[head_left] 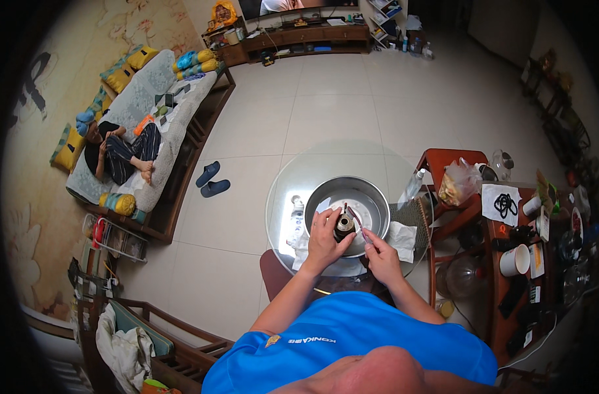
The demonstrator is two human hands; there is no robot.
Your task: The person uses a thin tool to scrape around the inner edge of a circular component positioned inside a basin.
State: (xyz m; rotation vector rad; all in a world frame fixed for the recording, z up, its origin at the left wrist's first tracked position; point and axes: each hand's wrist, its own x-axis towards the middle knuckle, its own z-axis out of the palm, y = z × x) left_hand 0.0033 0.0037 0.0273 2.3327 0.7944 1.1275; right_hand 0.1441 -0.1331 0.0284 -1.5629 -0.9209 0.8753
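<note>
Dark object (pixel 345 227) in left hand (pixel 325 238), right hand (pixel 381 259) beside

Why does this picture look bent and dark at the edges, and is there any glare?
In the head view, the fisheye lens bows straight edges near the rim and leaves black corners; the tiled floor dims toward the upper right; glare shows on the glass table left of the metal basin; the left hand and right hand look fairly sharp.

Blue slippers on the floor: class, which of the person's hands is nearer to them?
Left. The left hand is right of the blue slippers; the right hand is farther right.
</note>
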